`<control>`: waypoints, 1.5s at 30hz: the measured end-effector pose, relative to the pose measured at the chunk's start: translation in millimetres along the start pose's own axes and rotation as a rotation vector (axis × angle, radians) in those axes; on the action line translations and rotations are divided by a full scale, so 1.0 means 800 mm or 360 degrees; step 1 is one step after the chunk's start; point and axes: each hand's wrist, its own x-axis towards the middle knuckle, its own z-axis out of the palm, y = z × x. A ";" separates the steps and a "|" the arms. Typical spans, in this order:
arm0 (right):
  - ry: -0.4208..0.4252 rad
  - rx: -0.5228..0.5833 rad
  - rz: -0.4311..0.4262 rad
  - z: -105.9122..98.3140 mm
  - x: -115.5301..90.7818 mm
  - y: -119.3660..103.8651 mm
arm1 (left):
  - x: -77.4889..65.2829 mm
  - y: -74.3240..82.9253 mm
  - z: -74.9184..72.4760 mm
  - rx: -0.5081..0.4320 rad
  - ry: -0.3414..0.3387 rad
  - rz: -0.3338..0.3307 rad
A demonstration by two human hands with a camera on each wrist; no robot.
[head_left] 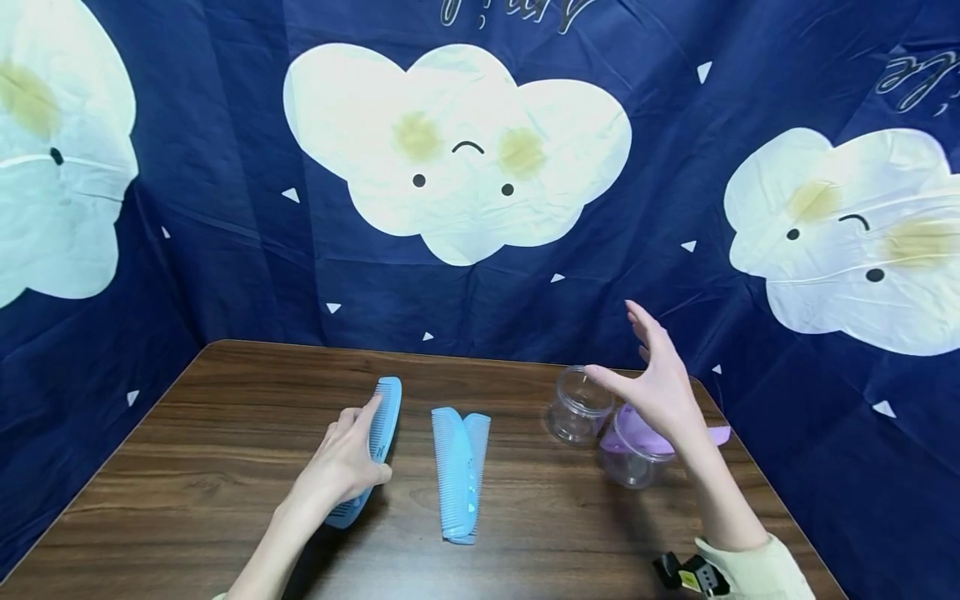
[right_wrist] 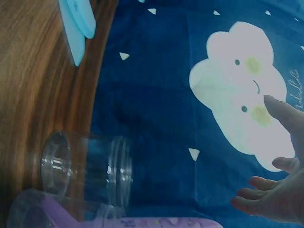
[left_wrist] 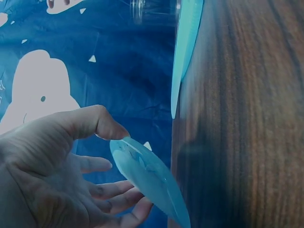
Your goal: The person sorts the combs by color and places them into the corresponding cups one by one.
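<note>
In the head view, a blue comb (head_left: 387,412) is held by the left hand (head_left: 341,458), whose grip is clamped on it between thumb and fingers. Its long axis is directed obliquely, from near left to far right, over the tabletop (head_left: 195,450). Two loose blue combs (head_left: 455,475) are found just to the right, one laid partly over the other; to them the left hand is nearer. Farther right, a clear jar (head_left: 573,427) and a second jar (head_left: 630,477) are placed side by side, a purple comb (head_left: 641,429) being held in the second. Both are nearer to the right hand (head_left: 660,392), whose fingers are kept apart with nothing grasped. The purple comb is partly hidden by this hand, so whether another is behind cannot be told.

In the left wrist view, the held comb is seen tilted; whether the tabletop is touched by its lower end cannot be told.

In the right wrist view, the second jar is cut off by the lower edge, and the held comb is not shown.
</note>
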 end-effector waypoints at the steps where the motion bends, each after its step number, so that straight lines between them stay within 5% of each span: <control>1: -0.0021 -0.0019 -0.0001 0.004 0.002 0.000 | 0.000 0.001 -0.001 -0.0008 0.0006 0.0005; 17: -0.0300 -0.0301 0.0131 0.062 0.024 0.039 | -0.004 0.016 -0.017 -0.0131 0.0079 0.0093; 33: -0.0491 -0.0596 0.0320 0.083 0.030 0.055 | -0.009 0.033 -0.029 -0.0255 0.0212 0.0227; 45: -0.0645 -0.0627 0.0423 0.093 0.026 0.060 | -0.012 0.041 -0.030 -0.0297 0.0293 0.0277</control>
